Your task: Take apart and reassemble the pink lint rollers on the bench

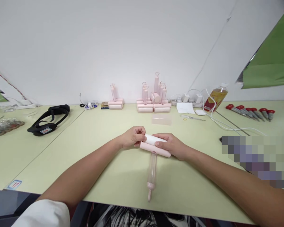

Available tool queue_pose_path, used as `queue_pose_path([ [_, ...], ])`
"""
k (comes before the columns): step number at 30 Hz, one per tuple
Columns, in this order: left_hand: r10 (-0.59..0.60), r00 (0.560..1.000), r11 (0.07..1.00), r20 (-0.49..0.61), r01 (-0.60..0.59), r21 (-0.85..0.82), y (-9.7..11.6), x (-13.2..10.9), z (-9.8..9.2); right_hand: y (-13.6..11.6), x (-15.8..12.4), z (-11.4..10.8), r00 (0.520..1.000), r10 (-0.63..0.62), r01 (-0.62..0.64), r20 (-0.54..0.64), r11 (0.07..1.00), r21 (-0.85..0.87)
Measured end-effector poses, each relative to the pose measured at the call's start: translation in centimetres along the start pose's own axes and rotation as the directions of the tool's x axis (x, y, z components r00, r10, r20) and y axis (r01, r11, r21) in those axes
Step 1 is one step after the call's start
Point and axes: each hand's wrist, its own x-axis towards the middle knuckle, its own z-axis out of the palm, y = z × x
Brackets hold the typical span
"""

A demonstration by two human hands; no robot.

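Observation:
Both of my hands meet at the middle of the pale green table on a pink lint roller (pixel 153 148). Its white roll (pixel 153 139) sits in a pink cover, and its clear pink handle (pixel 152 171) points toward me along the tabletop. My left hand (pixel 132 137) is closed, pinching the left end of the white roll. My right hand (pixel 171 145) is wrapped over the right part of the roller, fingers pressed on the cover.
Several more pink rollers (pixel 153 97) stand and lie stacked at the back by the wall. A black headset (pixel 48 121) lies left. Right side holds red-handled screwdrivers (pixel 251 113), a bottle (pixel 215 98), white cables, chargers and a clear plastic sheet (pixel 161 119).

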Motion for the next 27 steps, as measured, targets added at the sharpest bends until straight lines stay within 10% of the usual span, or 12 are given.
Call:
queue_pose_path([
  [10,0.048,0.990,0.996,-0.131,-0.038,0.078,-0.9,0.4,-0.3,-0.8,0.4,1.5,0.957,-0.034,-0.039,-0.287,0.969,-0.245],
  [21,0.287,0.934,0.781,-0.214,-0.098,0.617,-1.3,-0.1,-0.6,0.7,1.0,-2.1,0.922,-0.279,0.075,-0.269,0.810,-0.582],
  [27,0.296,0.930,0.778,-0.216,-0.104,0.620,-1.0,0.1,-1.4,1.2,1.3,-3.0,0.946,-0.290,0.160,-0.146,0.807,-0.569],
])
